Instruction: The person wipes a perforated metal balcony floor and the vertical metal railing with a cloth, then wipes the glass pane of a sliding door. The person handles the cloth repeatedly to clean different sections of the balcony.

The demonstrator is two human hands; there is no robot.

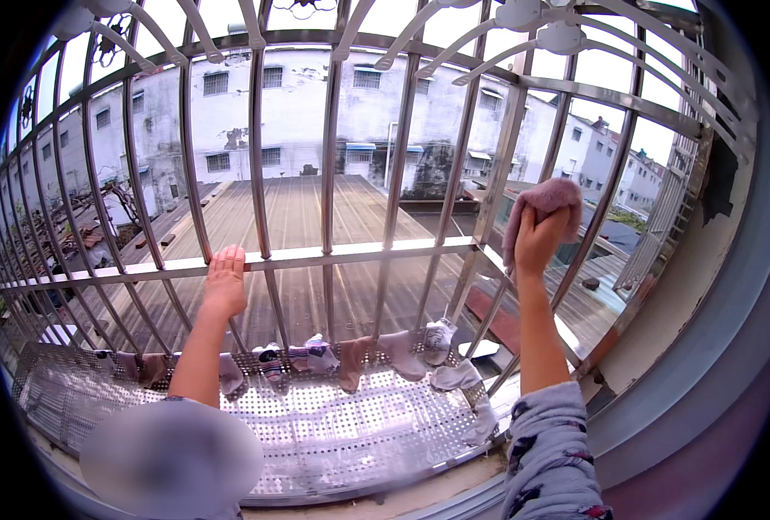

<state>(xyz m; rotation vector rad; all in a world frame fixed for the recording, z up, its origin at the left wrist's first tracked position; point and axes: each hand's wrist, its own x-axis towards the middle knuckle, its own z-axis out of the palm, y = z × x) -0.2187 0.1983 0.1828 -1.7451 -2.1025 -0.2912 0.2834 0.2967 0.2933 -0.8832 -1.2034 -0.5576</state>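
My right hand (pixel 541 237) is raised at the right and grips a pink cloth (pixel 549 195), which is bunched up around the fingers beside the upright metal bars near the cage corner. My left hand (pixel 226 279) lies with its fingers together on the horizontal metal rail (pixel 359 253) of the window cage, holding no object that shows. Below the rail, several socks, one of them brown (pixel 354 364), hang over the edge of the perforated metal tray (pixel 333 435) or lie on it.
White plastic hangers (pixel 560 39) hang overhead at the top right, with more along the top. Upright bars (pixel 330 149) enclose the front and sides. The window frame (pixel 697 390) curves along the right. Beyond the bars lie a corrugated roof (pixel 294 208) and a weathered white building (pixel 307 110).
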